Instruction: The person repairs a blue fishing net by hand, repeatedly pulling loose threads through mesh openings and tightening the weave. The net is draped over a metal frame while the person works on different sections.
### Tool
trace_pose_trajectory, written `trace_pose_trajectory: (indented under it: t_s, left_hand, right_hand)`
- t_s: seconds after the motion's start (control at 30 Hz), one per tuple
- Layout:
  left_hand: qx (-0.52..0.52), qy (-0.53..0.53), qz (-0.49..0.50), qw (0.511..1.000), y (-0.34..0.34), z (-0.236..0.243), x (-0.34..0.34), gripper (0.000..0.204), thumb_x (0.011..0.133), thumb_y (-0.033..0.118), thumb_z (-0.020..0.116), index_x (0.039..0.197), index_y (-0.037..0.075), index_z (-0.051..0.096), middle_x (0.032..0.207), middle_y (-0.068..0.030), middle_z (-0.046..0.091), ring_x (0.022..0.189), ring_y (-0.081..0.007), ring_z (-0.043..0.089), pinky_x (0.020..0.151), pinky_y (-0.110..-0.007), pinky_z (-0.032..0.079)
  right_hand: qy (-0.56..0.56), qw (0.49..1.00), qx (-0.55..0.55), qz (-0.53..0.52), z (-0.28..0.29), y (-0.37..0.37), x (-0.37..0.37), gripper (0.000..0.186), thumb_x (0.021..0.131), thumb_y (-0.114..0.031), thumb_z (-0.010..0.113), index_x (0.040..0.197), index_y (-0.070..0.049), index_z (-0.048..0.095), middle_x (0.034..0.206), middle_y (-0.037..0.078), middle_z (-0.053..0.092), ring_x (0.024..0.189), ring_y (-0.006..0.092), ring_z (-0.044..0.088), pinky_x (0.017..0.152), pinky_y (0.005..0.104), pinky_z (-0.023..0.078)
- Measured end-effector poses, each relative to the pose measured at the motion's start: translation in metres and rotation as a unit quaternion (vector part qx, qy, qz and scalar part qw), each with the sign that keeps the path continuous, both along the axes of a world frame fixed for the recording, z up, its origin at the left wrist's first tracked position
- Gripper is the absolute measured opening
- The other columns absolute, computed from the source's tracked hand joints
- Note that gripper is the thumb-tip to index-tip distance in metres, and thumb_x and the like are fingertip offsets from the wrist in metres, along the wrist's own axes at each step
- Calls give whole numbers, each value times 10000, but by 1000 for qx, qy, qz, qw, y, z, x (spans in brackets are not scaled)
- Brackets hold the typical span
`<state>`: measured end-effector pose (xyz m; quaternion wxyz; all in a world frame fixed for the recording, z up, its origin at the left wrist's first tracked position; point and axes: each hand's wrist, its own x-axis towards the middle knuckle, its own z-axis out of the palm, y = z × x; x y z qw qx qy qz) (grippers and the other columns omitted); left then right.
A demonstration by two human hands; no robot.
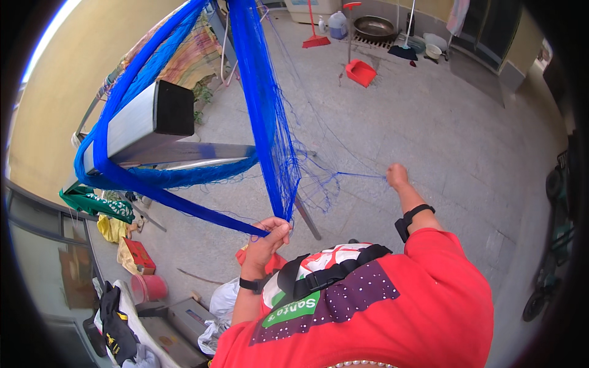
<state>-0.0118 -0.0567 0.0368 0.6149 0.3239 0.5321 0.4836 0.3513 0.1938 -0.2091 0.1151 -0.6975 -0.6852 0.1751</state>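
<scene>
A long bundle of fine blue netting (pixel 261 92) loops over a square metal tube (pixel 132 126) with a black end cap (pixel 175 108) at the left. My left hand (pixel 270 239) is closed on the lower bend of the bundle, where its two lengths meet. Off to the right, my right hand (pixel 398 176) is shut in a fist on a thin gathered strand of the same netting. Between my hands loose mesh (pixel 319 178) fans out and narrows into that strand, which looks taut. A darker blue bundle (pixel 175 176) hangs around the tube behind.
Metal legs (pixel 307 218) of the stand reach the grey floor (pixel 429 122). Farther off are a red dustpan (pixel 361 72), a red broom (pixel 316 41) and a metal basin (pixel 375 27). At lower left sit a pink bucket (pixel 148 288) and a red box (pixel 138 256).
</scene>
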Motion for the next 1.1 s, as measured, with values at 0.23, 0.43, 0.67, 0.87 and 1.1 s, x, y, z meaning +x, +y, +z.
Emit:
trace_pose_trajectory:
  t_s: [0.23,0.43,0.67,0.87,1.1]
  left_hand:
    - [-7,5,10,1000,1,-2,-1,129,849,106,613,845,-23,611,632,-47,571,505,-70,477,452,-173,311]
    - [-2,0,21,1000,1,-4,-1,134,841,108,627,849,-24,612,650,-48,577,547,-81,511,466,-169,327]
    - [18,-2,35,999,0,-6,-1,128,840,114,633,851,-14,623,631,-45,575,481,-59,449,433,-171,290]
    - [33,-27,52,998,0,-9,-5,124,854,104,612,846,-19,615,614,-61,575,375,-26,319,380,-176,224]
    - [49,-38,62,996,-1,-13,-9,120,863,90,594,852,-29,604,611,-75,583,358,-24,303,364,-172,216]
  right_hand:
    - [308,888,289,184,149,24,-148,155,789,-143,608,878,-22,647,823,145,608,778,312,599,684,386,474]
    - [657,724,45,205,308,18,-238,391,832,-123,612,1158,83,547,887,101,647,561,143,587,419,270,435]
    - [722,663,-115,160,319,46,-264,134,833,-73,629,877,45,584,664,52,565,439,79,452,366,238,347]
    - [719,691,-52,41,286,59,-226,147,850,-98,620,764,17,590,609,35,545,392,81,422,352,243,339]
    - [684,727,9,62,294,56,-193,164,858,-115,613,760,17,608,602,29,535,385,76,410,346,239,333]
